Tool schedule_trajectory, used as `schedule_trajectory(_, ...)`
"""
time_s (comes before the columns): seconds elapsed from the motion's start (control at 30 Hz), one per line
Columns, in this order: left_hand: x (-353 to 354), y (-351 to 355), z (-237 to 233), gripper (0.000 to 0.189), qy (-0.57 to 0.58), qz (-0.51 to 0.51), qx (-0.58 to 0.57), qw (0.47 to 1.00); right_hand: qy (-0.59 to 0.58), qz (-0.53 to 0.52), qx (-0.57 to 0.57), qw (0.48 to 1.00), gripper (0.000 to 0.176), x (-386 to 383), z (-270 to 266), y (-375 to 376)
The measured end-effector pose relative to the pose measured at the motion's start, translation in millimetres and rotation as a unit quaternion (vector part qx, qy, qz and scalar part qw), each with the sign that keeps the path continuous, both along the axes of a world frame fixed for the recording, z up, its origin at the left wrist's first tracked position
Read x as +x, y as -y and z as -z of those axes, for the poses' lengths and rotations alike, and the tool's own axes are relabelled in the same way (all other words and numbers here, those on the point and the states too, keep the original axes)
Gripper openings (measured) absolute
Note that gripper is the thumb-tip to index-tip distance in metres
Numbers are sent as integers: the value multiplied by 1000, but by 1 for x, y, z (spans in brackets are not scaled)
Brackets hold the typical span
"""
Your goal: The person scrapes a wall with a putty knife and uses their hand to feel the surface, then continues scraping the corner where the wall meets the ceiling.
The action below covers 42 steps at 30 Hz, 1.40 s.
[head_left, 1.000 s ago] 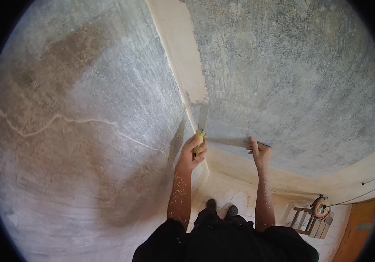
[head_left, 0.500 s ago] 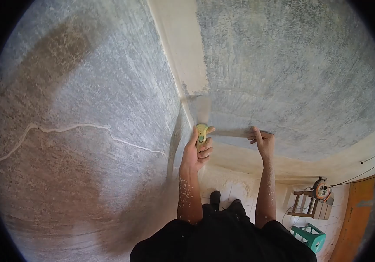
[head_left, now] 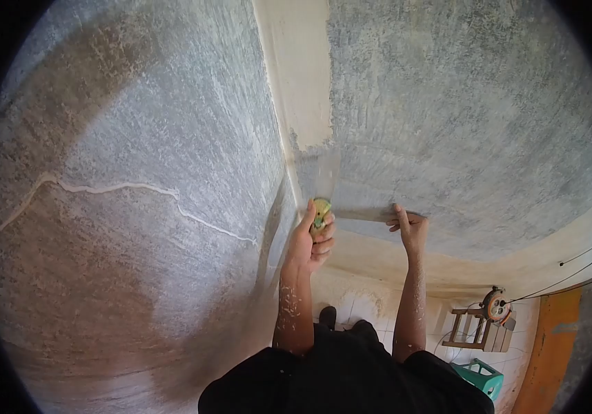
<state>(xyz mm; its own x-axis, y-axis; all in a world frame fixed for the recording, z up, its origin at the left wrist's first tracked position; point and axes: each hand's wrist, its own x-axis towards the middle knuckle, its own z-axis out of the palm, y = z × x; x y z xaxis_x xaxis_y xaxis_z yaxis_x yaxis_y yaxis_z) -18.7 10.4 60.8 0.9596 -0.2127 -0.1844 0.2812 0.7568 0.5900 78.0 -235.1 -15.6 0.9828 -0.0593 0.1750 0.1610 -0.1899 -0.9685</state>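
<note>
My left hand [head_left: 306, 247] is closed around the yellow-green handle of a putty knife [head_left: 319, 212]. Its greyish blade points up toward the wall beside the corner and partly blends into the surface. To the right, my right hand [head_left: 412, 230] has its thumb up and fingers curled at the end of a thin flat strip [head_left: 361, 215]. This dark strip spans the gap between both hands, and I cannot make out its exact kind. Above the left hand, a smooth cream band [head_left: 301, 69] runs up the corner of the grey wall [head_left: 441, 117]. Pale flecks dot both forearms.
The left wall [head_left: 192, 138] carries a wavy white line [head_left: 113, 186]. At lower right, a round orange-and-black cable reel [head_left: 496, 306] sits at a wooden stool [head_left: 477, 330]. A green plastic stool [head_left: 482, 378] stands nearer, beside an orange panel [head_left: 551, 345]. Cables hang at right.
The view has shifted slightly, so the walls and stools appear moved. My right hand appears slightly farther left. Both hands keep nearly the same pose, and the blade looks paler against the wall.
</note>
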Motion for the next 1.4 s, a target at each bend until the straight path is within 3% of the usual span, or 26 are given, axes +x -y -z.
schedule_trajectory(0.17,8,-11,-15,52,22,1,1,1000,-6,6,0,1000,46,-1,-2,-2)
schedule_trajectory(0.27,5,-8,9,48,-10,0,-20,1000,4,1,8,1000,46,2,3,-1)
schedule_trajectory(0.37,3,-3,-12,49,-18,-37,18,999,13,10,-1,1000,46,1,2,-3)
schedule_trajectory(0.47,5,-8,-28,50,12,-7,17,1000,18,18,-4,1000,46,-1,0,-5)
schedule_trajectory(0.57,5,-17,15,50,-29,-17,-9,999,25,10,23,999,46,0,3,-5)
schedule_trajectory(0.7,12,-29,22,50,18,26,-102,994,18,8,15,1000,43,-2,1,-7)
schedule_trajectory(0.87,13,-26,48,51,24,-10,-87,996,29,1,25,999,43,1,6,-5)
schedule_trajectory(0.97,22,-36,34,53,52,4,-65,996,13,8,17,1000,45,1,4,-6)
schedule_trajectory(1.03,31,-41,-8,53,90,2,-50,995,12,9,9,1000,46,-3,3,-8)
schedule_trajectory(1.17,13,-31,44,48,-16,-90,-31,995,14,5,9,1000,47,1,3,-5)
schedule_trajectory(1.2,6,-38,52,47,-37,-27,-57,997,26,11,7,1000,46,4,2,-5)
schedule_trajectory(1.33,12,-47,-4,55,29,-12,23,999,32,19,18,999,44,-3,10,-7)
schedule_trajectory(1.4,15,-48,21,55,8,-3,12,1000,35,19,28,999,45,2,7,-9)
